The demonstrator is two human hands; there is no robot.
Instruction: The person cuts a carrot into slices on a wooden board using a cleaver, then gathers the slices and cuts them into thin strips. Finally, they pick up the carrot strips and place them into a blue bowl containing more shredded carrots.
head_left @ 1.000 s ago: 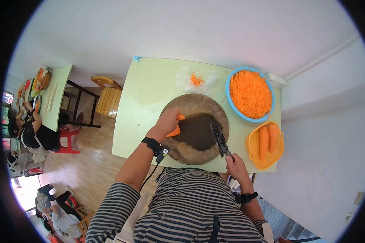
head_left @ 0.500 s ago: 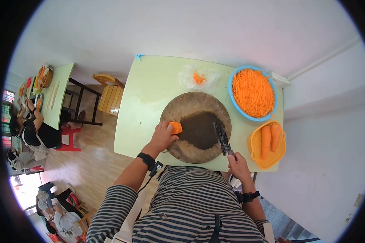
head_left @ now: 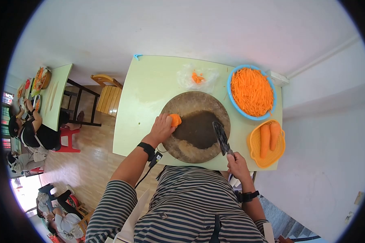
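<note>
My left hand (head_left: 162, 126) is closed around an orange carrot piece (head_left: 175, 120) at the left side of the round wooden chopping board (head_left: 178, 148). A wet, dark patch covers the middle of the board. In my right hand (head_left: 238, 165) is the handle of a kitchen knife (head_left: 220, 137) with a dark, streaked blade. The blade points away from me over the board's right part, apart from the carrot piece. My fingers partly hide both the carrot piece and the knife handle.
A blue basin (head_left: 230, 90) heaped with shredded carrot stands at the back right. Nearer, a yellow basket (head_left: 253, 139) holds two whole carrots (head_left: 265, 139). Carrot scraps lie on a clear plastic bag (head_left: 186, 79) behind the board. A wooden chair (head_left: 109, 99) and seated people are to the left.
The carrot piece has turned slightly in my left hand, and that hand has shifted a little. The knife stays nearly where it was over the board.
</note>
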